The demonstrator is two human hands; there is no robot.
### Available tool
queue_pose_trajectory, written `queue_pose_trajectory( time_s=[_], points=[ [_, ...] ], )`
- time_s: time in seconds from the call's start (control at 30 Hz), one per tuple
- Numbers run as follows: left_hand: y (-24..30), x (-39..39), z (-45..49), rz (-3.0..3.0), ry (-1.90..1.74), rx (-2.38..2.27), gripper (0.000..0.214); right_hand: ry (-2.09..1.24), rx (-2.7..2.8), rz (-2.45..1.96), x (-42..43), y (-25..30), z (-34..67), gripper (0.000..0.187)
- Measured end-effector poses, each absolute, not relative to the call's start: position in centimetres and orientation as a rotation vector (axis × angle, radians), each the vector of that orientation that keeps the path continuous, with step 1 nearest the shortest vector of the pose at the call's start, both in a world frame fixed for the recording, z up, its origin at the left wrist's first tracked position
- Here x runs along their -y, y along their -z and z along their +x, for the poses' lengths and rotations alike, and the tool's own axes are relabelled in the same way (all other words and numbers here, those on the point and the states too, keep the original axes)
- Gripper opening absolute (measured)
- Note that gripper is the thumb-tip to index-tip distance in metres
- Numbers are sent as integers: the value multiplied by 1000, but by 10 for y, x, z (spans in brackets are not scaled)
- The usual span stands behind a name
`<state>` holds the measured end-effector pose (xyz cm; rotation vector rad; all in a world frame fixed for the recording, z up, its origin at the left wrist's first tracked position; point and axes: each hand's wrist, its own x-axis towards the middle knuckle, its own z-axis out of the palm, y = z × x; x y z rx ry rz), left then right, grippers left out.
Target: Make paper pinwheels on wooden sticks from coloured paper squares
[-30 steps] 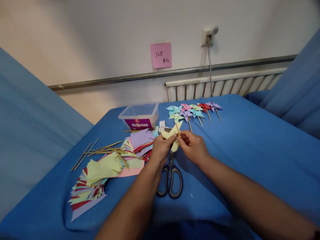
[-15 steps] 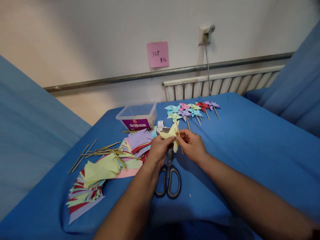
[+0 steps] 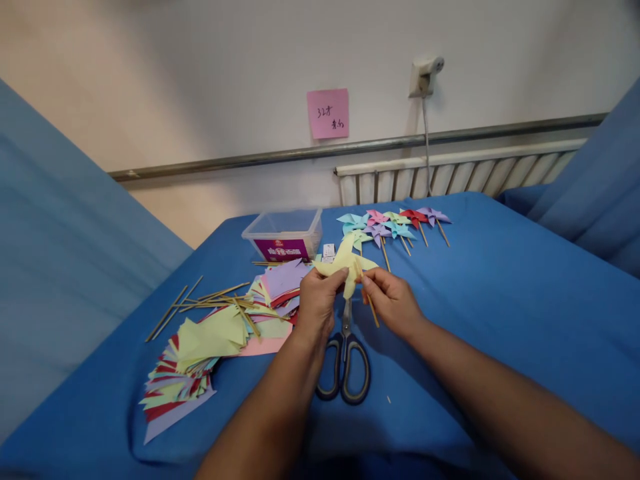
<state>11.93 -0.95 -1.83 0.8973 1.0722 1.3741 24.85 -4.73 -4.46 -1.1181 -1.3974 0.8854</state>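
Note:
A pale yellow paper pinwheel is pinched between the thumb and fingers of my left hand. My right hand is closed on a thin wooden stick, its upper end against the pinwheel near the middle. Whether the two are joined there I cannot tell. Below my hands lies a pair of scissors with dark handles, its blades partly covered. To the left spread stacks of cut coloured paper, with several loose sticks across them.
Finished-looking pinwheels on sticks lie at the back right. A clear plastic box with a purple label stands at the back left, near a small white box. Blue cloth covers the table; blue curtains hang either side.
The pinwheel has turned so its face shows more to me. My right hand has shifted slightly down and right, and the stick is now more tilted. The whole view has moved a little.

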Motion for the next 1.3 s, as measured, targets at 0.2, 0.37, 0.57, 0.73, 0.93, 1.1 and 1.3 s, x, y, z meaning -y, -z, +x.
queue_pose_trajectory(
  time_s=[0.2,0.37,0.57,0.73,0.93,1.1,1.3],
  points=[
    [21,9,116,1029,-1396,-1147,31,-1099,1326,-1048,47,48,243,25],
    [22,11,116,1096,-1387,-1184,32,-1173,1281,-1020,48,44,243,27],
    [16,15,118,1120,-1389,-1222,30,-1225,1251,-1001,49,42,240,26],
    [16,16,118,1106,-1380,-1210,29,-1252,1238,-980,50,42,240,26],
    [18,11,118,885,-1458,-1087,32,-1253,1137,-984,48,41,240,30],
    [11,10,120,710,-1576,-983,30,-1473,859,-937,52,40,232,37],
    [14,16,124,752,-1656,-989,29,-1829,634,-825,62,37,225,37]
  ],
)
